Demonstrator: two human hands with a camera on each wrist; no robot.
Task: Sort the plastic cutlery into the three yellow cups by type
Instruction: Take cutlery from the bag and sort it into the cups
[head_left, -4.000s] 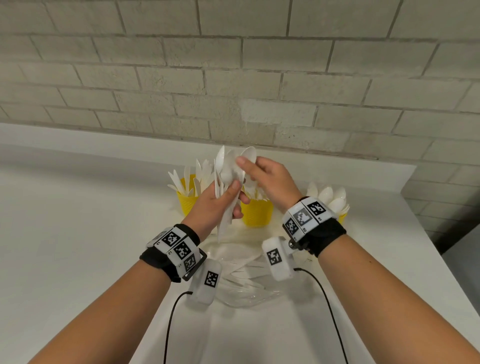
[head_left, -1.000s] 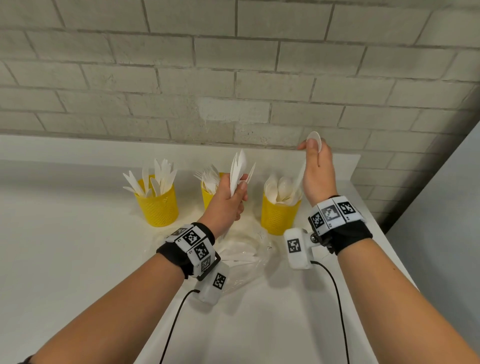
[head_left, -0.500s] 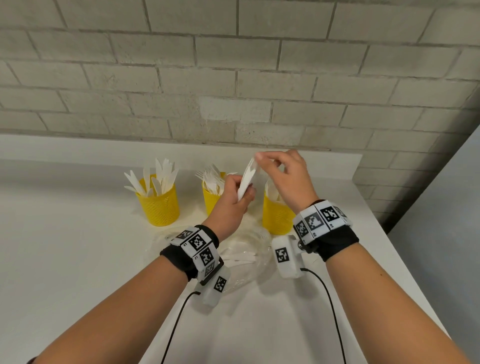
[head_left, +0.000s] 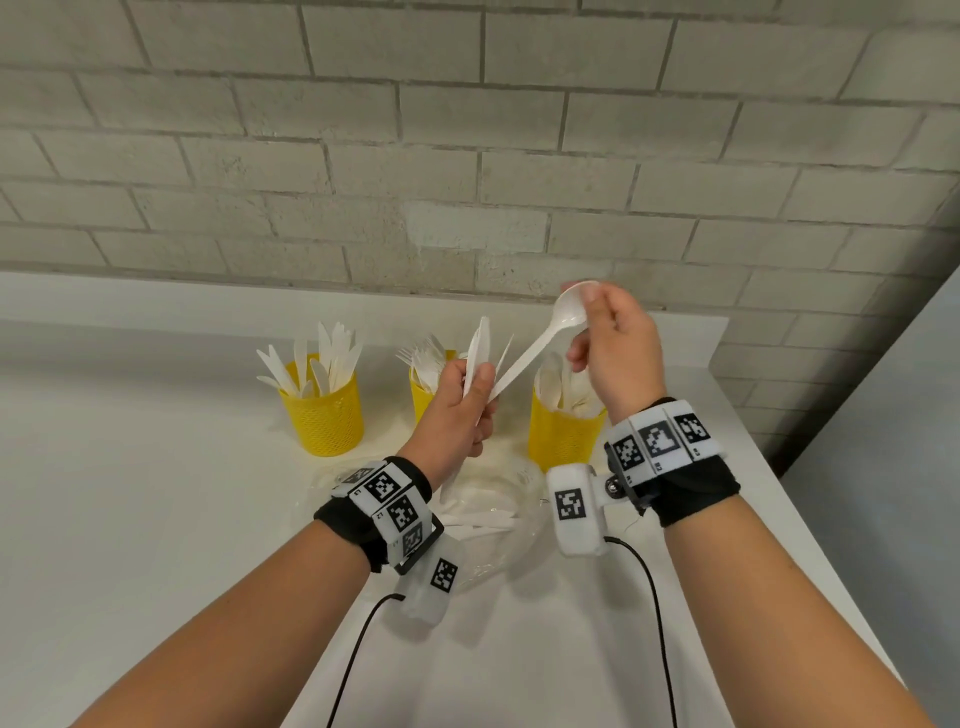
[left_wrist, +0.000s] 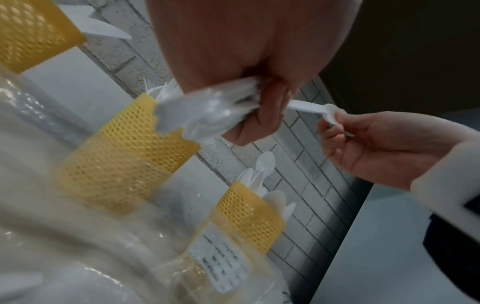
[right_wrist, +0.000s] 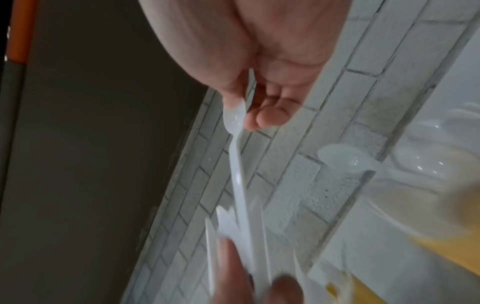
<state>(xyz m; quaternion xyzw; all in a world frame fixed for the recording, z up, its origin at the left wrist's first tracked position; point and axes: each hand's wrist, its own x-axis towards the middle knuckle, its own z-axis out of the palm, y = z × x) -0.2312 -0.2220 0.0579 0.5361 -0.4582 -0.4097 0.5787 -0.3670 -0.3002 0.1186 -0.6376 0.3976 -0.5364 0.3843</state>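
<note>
Three yellow mesh cups stand in a row near the wall: the left cup (head_left: 323, 410) holds knives, the middle cup (head_left: 427, 397) forks, the right cup (head_left: 563, 434) spoons. My left hand (head_left: 460, 410) grips a bundle of white cutlery (head_left: 477, 353) upright in front of the middle cup. My right hand (head_left: 613, 345) pinches the bowl of a white spoon (head_left: 545, 338) above the right cup; the spoon's handle end still sits in the left hand's bundle. In the left wrist view the bundle (left_wrist: 207, 111) and the spoon (left_wrist: 314, 108) show too, and the spoon (right_wrist: 237, 164) in the right wrist view.
A clear plastic bag (head_left: 488, 514) with more white cutlery lies on the white counter (head_left: 156, 519) below my hands. A brick wall (head_left: 467, 156) rises behind the cups. The counter's right edge (head_left: 810, 545) drops off close to the right cup. Wrist-camera cables trail toward me.
Half a second ago my right hand reached into the bundle; now it has drawn a spoon up and to the right. One second ago it held another spoon above the right cup.
</note>
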